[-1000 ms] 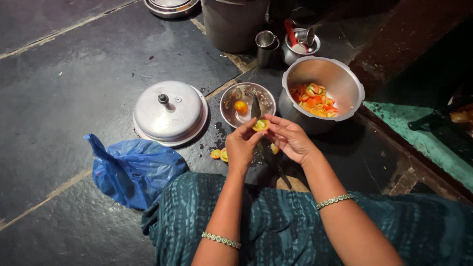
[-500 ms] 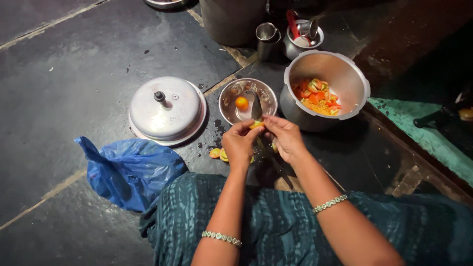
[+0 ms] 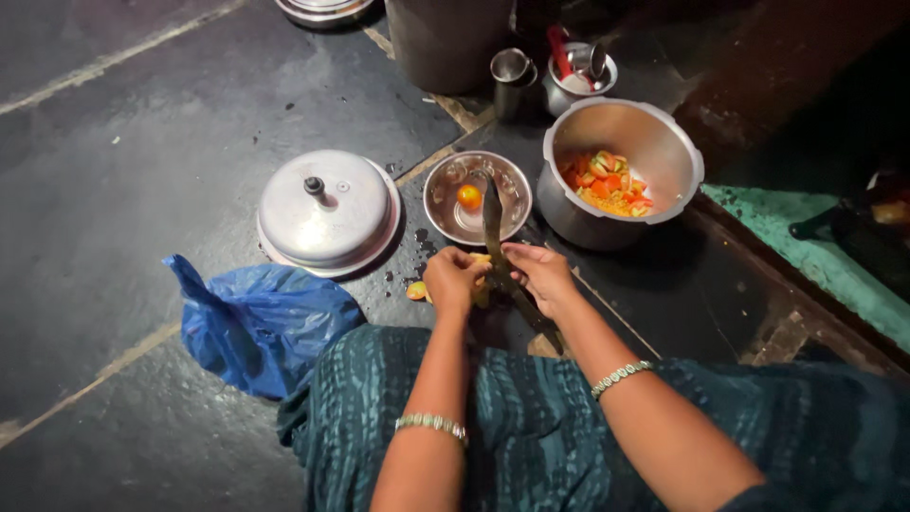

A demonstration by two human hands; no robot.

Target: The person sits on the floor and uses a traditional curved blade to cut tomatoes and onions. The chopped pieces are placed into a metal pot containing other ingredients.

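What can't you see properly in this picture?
Head view:
- Yellow piece: mostly hidden by left hand and right hand.
- Blade base: hidden behind the hands.
- Big pot and plate: cut off by top edge.
- Dark thing: too dim.

Yellow vegetable piece (image 3: 482, 258) pressed against upright curved blade (image 3: 492, 220).

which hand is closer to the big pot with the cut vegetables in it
Right. The right hand lies just below and left of the pot, by the upright blade; the left hand sits farther left.
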